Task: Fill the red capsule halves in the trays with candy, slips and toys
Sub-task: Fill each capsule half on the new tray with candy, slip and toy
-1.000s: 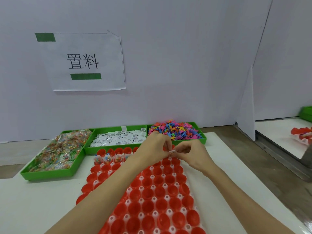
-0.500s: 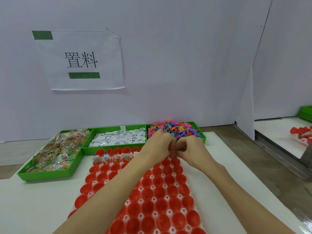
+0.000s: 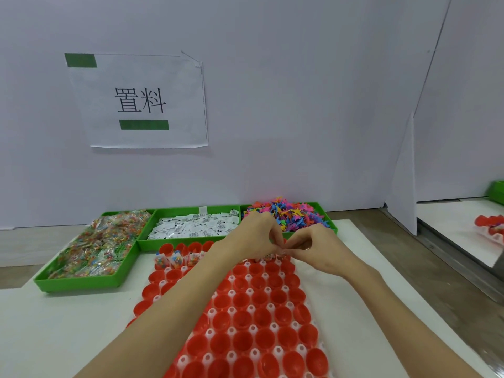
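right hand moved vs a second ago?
Yes, slightly: the right hand has shifted left to meet the left hand over the capsule tray's far rows, just before the toy bin.

Left hand (image 3: 252, 238) and right hand (image 3: 317, 251) meet, fingers curled together.

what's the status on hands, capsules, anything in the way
Left hand and right hand pinching something small together over the tray's far rows. Three red capsule halves hold candy. Nothing blocking.
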{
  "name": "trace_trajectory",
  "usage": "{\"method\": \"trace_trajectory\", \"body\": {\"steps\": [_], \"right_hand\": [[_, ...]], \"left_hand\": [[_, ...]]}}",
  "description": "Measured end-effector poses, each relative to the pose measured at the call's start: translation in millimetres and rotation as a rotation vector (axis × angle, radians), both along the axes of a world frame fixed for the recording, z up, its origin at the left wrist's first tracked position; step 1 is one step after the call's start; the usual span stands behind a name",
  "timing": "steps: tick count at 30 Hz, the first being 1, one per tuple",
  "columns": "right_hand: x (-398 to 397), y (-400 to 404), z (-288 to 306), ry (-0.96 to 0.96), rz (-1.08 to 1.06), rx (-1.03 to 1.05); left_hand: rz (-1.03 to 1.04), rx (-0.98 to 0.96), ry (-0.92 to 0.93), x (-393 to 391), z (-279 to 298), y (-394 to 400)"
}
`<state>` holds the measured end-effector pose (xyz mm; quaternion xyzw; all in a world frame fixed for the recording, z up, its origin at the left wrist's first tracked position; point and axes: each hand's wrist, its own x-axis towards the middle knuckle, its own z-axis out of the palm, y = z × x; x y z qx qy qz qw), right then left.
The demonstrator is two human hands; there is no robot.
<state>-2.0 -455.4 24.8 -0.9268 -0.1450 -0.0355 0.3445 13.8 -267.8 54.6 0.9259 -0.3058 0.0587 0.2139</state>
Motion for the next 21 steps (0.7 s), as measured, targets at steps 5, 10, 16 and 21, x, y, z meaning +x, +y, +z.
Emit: {"method": "trace_trajectory", "body": {"steps": [5, 10, 16, 21], "right_hand": [[-3.7, -2.9, 2.5, -0.048, -0.057, 0.065], [-11.9, -7.3, 2.3, -0.037, -0.086, 0.274], [-20.1, 2.3, 3.8, -0.047, -0.049, 0.347], [-22.9, 25.0, 13.9, -0.035, 0.030, 0.387]], "left_hand": [[0.076, -0.127, -0.042, -9.7, -2.1, 19.4], [0.342, -0.282, -0.118, -17.2, -17.2, 85.0], [0.811, -0.265, -0.275, -17.3, -28.0, 208.4], [0.775, -0.017, 0.031, -33.9, -33.8, 272.3]]}}
